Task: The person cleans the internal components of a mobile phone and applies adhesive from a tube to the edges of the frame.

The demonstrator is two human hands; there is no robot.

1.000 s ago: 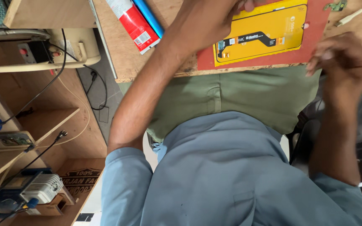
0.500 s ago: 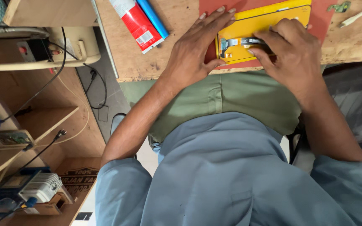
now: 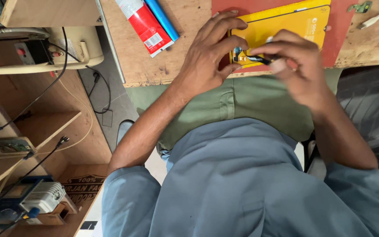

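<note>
The yellow panel (image 3: pixel 286 26) lies flat on the red mat (image 3: pixel 336 39) at the near edge of the wooden bench (image 3: pixel 185 61), your left hand (image 3: pixel 211 52) spread on it with fingertips pinning the small connector end (image 3: pixel 238 55), your right hand (image 3: pixel 297 66) pinched shut on a thin dark tool (image 3: pixel 259 58). Pry too hard and that tool could skid, gouging the panel or tearing the connector. Farther back, the red tube (image 3: pixel 143 24) and blue pen (image 3: pixel 161 17) lie loose near your left wrist, easy to knock off.

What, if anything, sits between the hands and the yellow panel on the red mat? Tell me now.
Nothing visible does. The left hand rests with its fingers directly on the yellow panel, and the right hand pinches a thin dark tool whose tip meets the panel's small connector. The red tube lies off to the side.
</note>
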